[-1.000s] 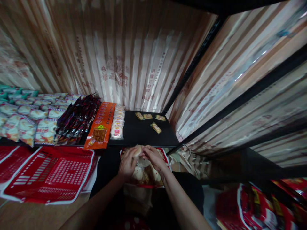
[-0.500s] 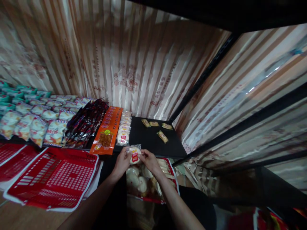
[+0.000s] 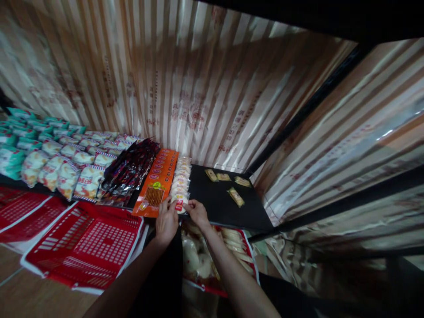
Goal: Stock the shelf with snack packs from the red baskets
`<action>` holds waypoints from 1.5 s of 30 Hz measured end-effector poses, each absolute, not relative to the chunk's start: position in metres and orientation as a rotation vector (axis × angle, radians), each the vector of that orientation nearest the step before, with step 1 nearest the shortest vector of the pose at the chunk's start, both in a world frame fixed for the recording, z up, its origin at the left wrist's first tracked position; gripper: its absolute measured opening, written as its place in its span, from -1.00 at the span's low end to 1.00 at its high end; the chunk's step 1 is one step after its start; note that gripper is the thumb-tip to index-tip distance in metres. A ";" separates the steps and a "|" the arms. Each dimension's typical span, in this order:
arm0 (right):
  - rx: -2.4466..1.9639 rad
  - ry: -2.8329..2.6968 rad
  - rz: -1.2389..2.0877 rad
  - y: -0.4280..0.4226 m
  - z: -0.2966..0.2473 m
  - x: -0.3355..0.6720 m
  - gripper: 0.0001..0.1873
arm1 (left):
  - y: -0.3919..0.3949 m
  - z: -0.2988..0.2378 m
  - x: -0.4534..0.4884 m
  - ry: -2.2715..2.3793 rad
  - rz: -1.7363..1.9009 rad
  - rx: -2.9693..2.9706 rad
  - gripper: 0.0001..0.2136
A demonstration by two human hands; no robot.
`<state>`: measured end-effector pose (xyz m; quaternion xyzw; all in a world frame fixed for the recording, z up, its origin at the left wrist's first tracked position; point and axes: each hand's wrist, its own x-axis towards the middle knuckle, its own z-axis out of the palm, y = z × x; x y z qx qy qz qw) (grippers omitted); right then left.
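The left hand and right hand pinch a clear red-labelled packet from both sides, at the near end of a packet row along the black shelf's front edge. Creased, printed sheeting hangs behind; a red basket sits below, leftward.

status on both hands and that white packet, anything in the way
Left hand and right hand on white packet, one each side. Packet at near end of its row. Orange bag close by on the left.
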<state>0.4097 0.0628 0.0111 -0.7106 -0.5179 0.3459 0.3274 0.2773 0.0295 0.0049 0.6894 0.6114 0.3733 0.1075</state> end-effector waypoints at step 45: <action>-1.588 -1.317 0.637 0.034 -0.026 0.415 -0.65 | 0.048 -0.004 0.289 1.816 0.822 2.315 -0.63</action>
